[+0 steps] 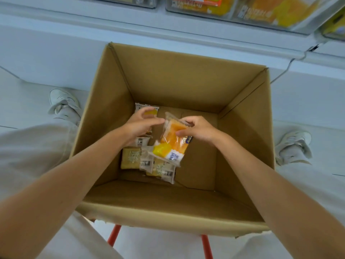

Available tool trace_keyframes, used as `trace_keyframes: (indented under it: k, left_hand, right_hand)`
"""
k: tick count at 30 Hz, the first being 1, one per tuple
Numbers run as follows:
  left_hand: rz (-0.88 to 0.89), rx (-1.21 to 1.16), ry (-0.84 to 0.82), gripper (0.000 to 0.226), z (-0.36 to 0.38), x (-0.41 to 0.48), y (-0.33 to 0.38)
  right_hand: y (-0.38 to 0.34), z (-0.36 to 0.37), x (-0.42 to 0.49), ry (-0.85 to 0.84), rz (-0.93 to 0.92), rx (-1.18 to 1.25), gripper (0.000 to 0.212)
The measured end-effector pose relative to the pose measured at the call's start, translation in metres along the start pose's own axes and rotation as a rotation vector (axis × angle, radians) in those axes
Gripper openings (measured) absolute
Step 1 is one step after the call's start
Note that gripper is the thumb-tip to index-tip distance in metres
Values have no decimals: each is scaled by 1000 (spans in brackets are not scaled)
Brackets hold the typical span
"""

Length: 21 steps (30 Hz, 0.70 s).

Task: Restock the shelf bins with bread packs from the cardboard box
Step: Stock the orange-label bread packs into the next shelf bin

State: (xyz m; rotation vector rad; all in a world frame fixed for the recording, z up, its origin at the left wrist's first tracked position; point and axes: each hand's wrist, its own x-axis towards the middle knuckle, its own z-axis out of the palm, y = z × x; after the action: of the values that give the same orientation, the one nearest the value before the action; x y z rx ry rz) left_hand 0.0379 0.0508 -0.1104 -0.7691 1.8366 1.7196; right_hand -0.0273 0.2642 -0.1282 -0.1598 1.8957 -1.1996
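Bread pack point(170, 142) hangs inside the cardboard box point(168, 86), its far end pinched by the curled fingers point(182, 132) of my right hand point(197, 128), long axis slanting back toward the box's near wall. Left hand point(141, 125) is just beside it, fingers loose, gripping nothing, so I'd say the right lifts it out.

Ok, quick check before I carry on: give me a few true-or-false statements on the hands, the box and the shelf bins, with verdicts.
1. The right hand grips an orange bread pack. True.
2. That pack is the only one in the cardboard box. False: several other packs lie on the box bottom.
3. The left hand is outside the box, resting on its rim. False: it is down inside the box, close to the right hand.
4. The shelf bins above the box hold yellow-orange packs. True.
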Motion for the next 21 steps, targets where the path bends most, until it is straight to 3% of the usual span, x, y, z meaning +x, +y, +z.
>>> trace_keyframes:
  k: [2,5,8,10,12,14,16,17,21]
  left_hand:
    - [-16,75,-108,62,1,2,4]
    - [-47,-102,-100,46,2,4,4]
    - [-128,-316,-135,50,-9,4,1]
    - [-237,-154,-270,55,-18,-1,1]
    - [-288,100,-320,47,-19,-2,-5]
    - [-221,237,-162,42,-17,4,-15]
    - [-159,178,55,47,-18,13,-32]
    - [-145,116,130,51,-20,16,-41]
    - [-130,-35,284,33,-20,15,-62]
  right_hand:
    - [-13,5,1,17,-98,-163,52]
    - [-13,9,4,159,-78,171,76]
    - [2,4,3,136,-14,116,61]
    - [7,3,1,26,16,-18,43]
    - [9,10,3,-82,60,-42,40]
    - [15,19,8,-97,75,129,38]
    - [32,27,17,3,116,376,34]
    - [44,30,22,33,139,374,35]
    - [101,53,44,-131,272,-129,51]
